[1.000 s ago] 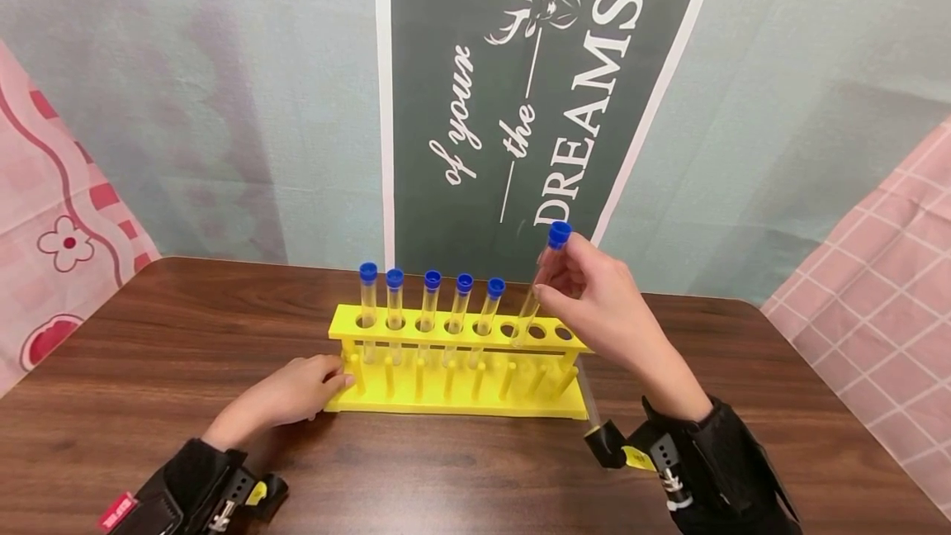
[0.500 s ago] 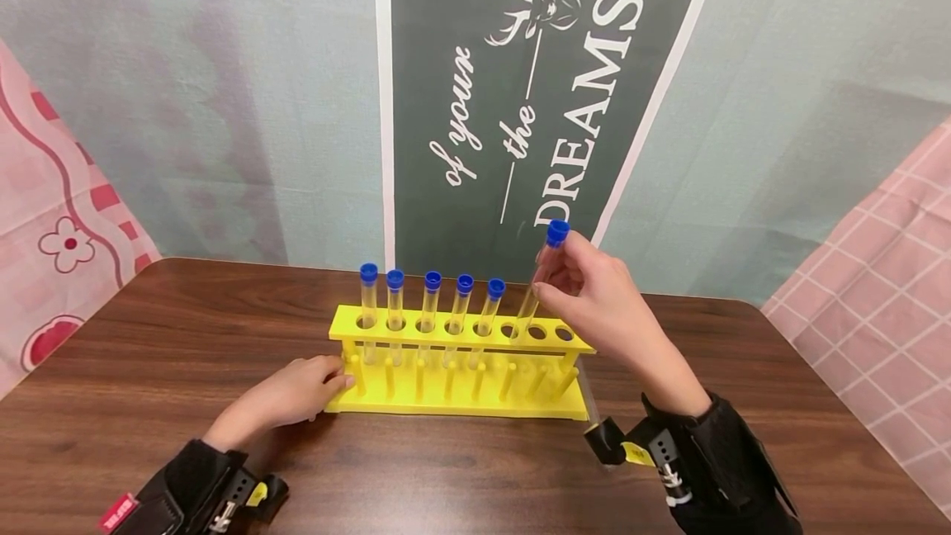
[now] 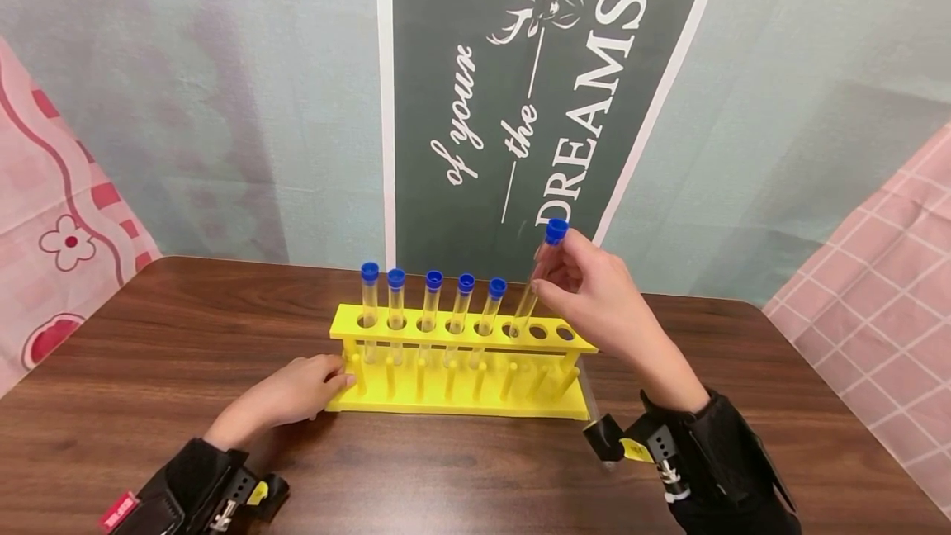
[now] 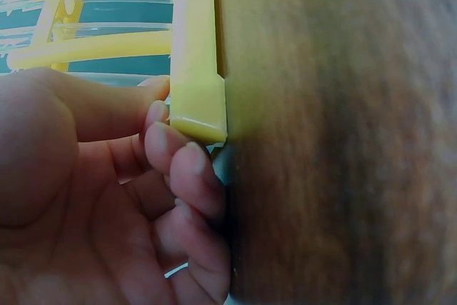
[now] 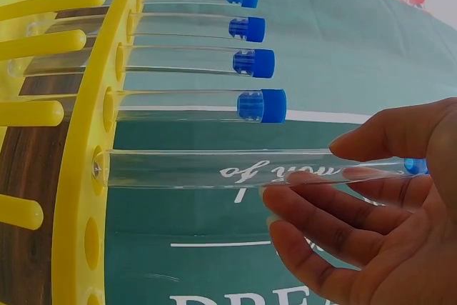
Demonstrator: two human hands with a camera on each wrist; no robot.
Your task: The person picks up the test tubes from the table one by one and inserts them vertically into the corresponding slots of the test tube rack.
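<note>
A yellow test tube rack (image 3: 461, 406) stands on the table, with several blue-capped clear test tubes (image 5: 193, 61) in its left holes. My right hand (image 3: 598, 295) pinches another test tube (image 5: 178, 168) between thumb and fingers, below its blue cap (image 3: 556, 231). That tube leans to the right, its rounded bottom at the sixth hole from the left; how far it enters I cannot tell. My left hand (image 3: 297, 390) holds the left end of the rack's base, the thumb (image 4: 118, 108) above and curled fingers (image 4: 193, 176) against the end.
Two more holes (image 5: 92, 243) lie right of the held tube, with no tube in them. Upright yellow pegs (image 3: 449, 380) line the rack's front. Near the right wrist camera, a clear tube-like object (image 3: 589, 395) lies on the brown table (image 3: 416, 469). A printed curtain (image 3: 312, 106) hangs behind.
My right hand has shifted the held test tube slightly left, and its bottom now sits over the sixth hole. The left hand and the rack stay where they were.
</note>
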